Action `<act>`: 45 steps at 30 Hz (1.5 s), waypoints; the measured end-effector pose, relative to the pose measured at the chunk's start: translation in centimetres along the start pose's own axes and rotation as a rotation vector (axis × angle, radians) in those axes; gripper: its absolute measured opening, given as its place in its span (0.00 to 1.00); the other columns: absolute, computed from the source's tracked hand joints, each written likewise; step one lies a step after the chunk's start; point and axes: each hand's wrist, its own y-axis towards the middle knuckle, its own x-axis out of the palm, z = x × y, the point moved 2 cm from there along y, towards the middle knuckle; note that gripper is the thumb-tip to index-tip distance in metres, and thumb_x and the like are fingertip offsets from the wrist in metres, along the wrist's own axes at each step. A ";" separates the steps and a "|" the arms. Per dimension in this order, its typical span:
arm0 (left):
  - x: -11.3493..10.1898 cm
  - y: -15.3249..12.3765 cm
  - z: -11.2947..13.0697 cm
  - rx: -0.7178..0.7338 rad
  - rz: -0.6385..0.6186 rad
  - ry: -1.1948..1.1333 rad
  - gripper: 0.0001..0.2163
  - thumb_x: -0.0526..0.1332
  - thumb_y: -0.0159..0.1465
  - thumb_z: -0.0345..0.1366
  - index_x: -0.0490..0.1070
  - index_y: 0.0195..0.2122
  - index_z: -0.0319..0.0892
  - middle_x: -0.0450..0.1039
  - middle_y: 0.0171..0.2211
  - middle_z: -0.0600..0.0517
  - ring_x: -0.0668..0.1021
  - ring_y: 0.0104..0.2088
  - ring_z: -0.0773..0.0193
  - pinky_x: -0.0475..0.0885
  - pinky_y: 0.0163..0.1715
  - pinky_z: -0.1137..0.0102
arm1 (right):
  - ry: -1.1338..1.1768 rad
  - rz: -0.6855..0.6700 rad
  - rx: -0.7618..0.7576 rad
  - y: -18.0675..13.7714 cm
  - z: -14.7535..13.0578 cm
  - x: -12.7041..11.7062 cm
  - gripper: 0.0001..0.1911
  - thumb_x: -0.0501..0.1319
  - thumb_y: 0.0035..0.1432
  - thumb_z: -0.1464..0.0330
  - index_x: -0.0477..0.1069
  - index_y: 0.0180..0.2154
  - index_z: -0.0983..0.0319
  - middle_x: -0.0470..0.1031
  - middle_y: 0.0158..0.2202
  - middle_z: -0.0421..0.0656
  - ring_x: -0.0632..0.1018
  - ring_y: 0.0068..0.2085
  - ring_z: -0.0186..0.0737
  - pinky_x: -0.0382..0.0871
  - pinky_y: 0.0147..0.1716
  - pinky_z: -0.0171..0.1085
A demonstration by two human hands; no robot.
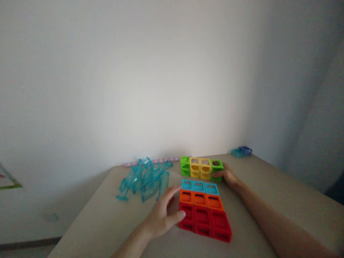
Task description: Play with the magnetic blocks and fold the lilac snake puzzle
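Observation:
My left hand [163,213] is beside the left edge of a flat grid of hollow cube blocks, its thumb and fingers apart. Its thumb tip overlaps a red block [202,220] in the front row; whether it presses on it I cannot tell. Behind the three red blocks are a row of orange blocks [199,199] and a row of light blue blocks [199,185]. My right hand [228,175] grips the green block [217,166] at the right end of a second row. Two yellow blocks [200,168] and another green block [185,166] continue that row leftward.
A heap of clear teal plastic pieces [147,179] lies on the left of the table [88,215]. Behind it a purple patterned strip [168,159] runs along the wall. At the back right corner are a dark blue block [245,151] and a teal piece [237,153].

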 end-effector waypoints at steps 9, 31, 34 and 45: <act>-1.0 0.9 -1.6 -0.080 0.054 -0.127 0.22 0.64 0.58 0.37 0.68 0.55 0.46 0.65 0.58 0.44 0.64 0.60 0.49 0.57 0.60 0.53 | -0.290 0.263 -0.402 -1.0 -2.9 -0.5 0.31 0.56 0.41 0.66 0.64 0.51 0.59 0.71 0.50 0.48 0.69 0.53 0.55 0.63 0.48 0.49; -0.5 1.1 0.3 -0.037 0.026 0.205 0.22 0.50 0.61 0.27 0.69 0.55 0.44 0.71 0.55 0.49 0.71 0.56 0.57 0.59 0.60 0.60 | -1.239 -0.439 -0.337 -6.9 -7.3 9.3 0.22 0.61 0.52 0.55 0.73 0.44 0.61 0.77 0.38 0.50 0.76 0.38 0.48 0.66 0.36 0.38; -1.1 1.1 0.3 -0.104 0.086 0.315 0.21 0.49 0.59 0.26 0.74 0.50 0.41 0.74 0.51 0.49 0.73 0.53 0.58 0.63 0.57 0.62 | -1.204 -0.443 -0.349 -7.1 -7.1 9.8 0.17 0.59 0.56 0.54 0.75 0.38 0.60 0.77 0.31 0.46 0.76 0.32 0.43 0.64 0.30 0.35; -1.9 1.3 1.1 -0.128 -0.044 0.287 0.24 0.49 0.52 0.25 0.78 0.45 0.42 0.78 0.45 0.53 0.76 0.49 0.58 0.66 0.54 0.63 | -1.341 0.142 -0.541 -2.0 -5.5 4.3 0.23 0.61 0.56 0.59 0.69 0.52 0.61 0.73 0.49 0.52 0.70 0.52 0.57 0.55 0.54 0.59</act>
